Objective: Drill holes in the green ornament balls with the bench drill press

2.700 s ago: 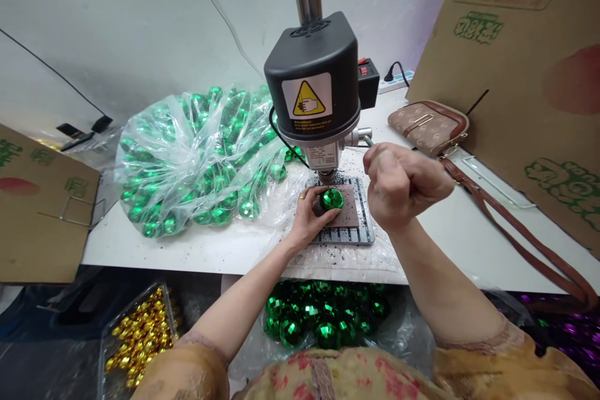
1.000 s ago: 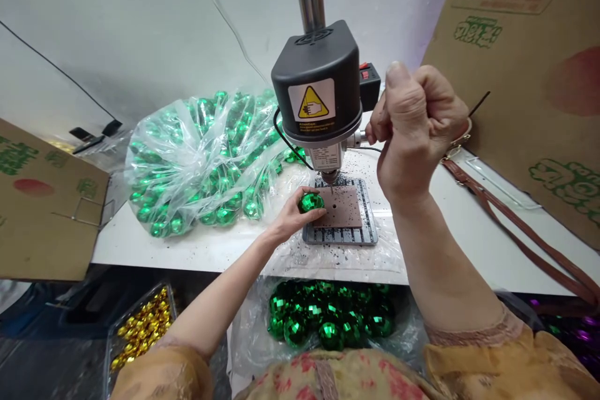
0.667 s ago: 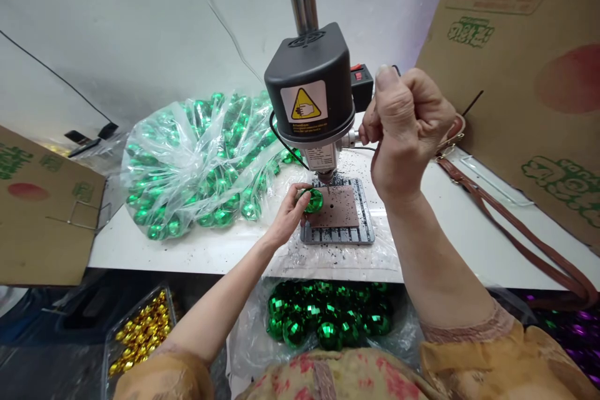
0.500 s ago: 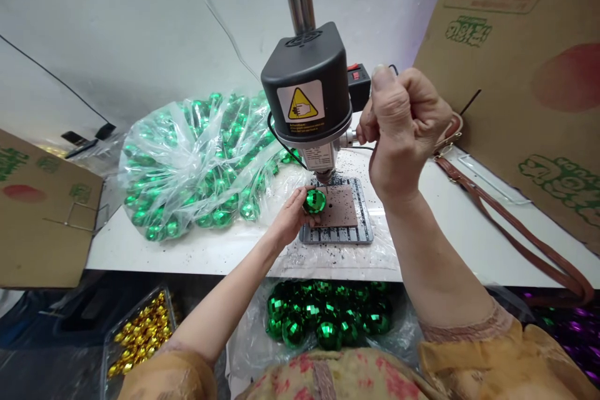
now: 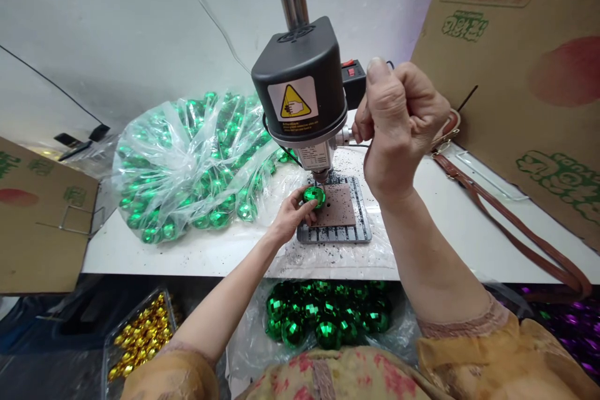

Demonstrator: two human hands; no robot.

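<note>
Between the thumb and fingers of my left hand [image 5: 294, 215] is a shiny green mirror-ball ornament [image 5: 314, 196]. It is just under the chuck [image 5: 320, 176] of a small black bench drill press [image 5: 300, 84], above a brown board [image 5: 341, 205] on the slotted metal base [image 5: 363, 212]. My right hand [image 5: 403, 119] is raised at the right of the drill head, closed around the feed lever, whose hub [image 5: 344, 135] shows beside the fingers. Most of the lever is hidden by the hand. Dark shavings are scattered over the base and table.
A clear plastic bag of green balls [image 5: 187, 169] lies at left on the white table [image 5: 140, 256]. More green balls [image 5: 328, 312] are below the table edge, near a bin of gold balls [image 5: 143, 334]. Cardboard boxes [image 5: 515, 87] flank both sides; a brown strap [image 5: 506, 219] lies at right.
The green ball has been turned and shifted slightly up in my left fingers, with my thumb now across its front. My right hand stays at the lever. The view has moved a little.
</note>
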